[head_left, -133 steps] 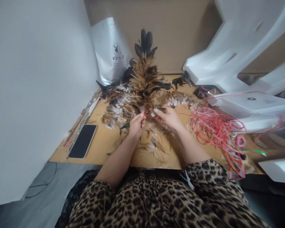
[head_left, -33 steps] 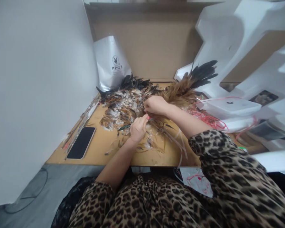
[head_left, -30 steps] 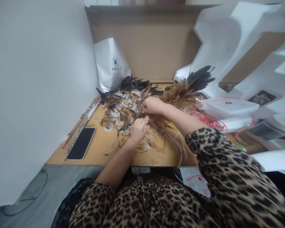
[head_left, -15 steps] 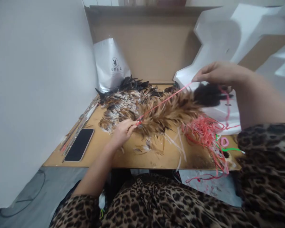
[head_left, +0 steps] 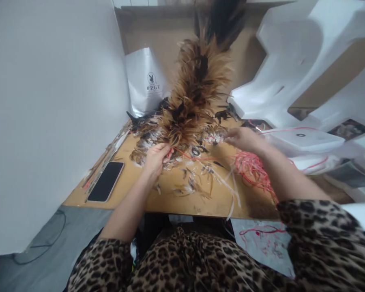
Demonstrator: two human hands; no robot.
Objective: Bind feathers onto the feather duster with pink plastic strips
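Note:
A long feather duster (head_left: pixel 197 81), brown with black feathers at its top, stands tilted upward and away from me. My left hand (head_left: pixel 156 160) is closed around its lower end, fingers pinched at the base of the feathers. From that hand a thin red string (head_left: pixel 188 156) runs right, low over the table. My right hand (head_left: pixel 245 140) reaches to a small pile of loose feathers (head_left: pixel 214 136), its fingertips drawn together at the pile's edge; what they hold, if anything, is too blurred to make out. Brown and white feathers (head_left: pixel 138 152) lie beneath the duster.
A phone (head_left: pixel 106 181) lies at the table's left, near thin sticks (head_left: pixel 108 152). Behind stands a silver-white bag (head_left: pixel 144 87). Tangled red string (head_left: pixel 252 168) lies under my right forearm. White foam pieces (head_left: pixel 280 77) rise on the right, a white panel (head_left: pixel 54 101) on the left.
The feather duster has swung from lying rightward to pointing up and away. My right hand has let go of the taut string and come down to the loose feathers; my left hand stays at the base.

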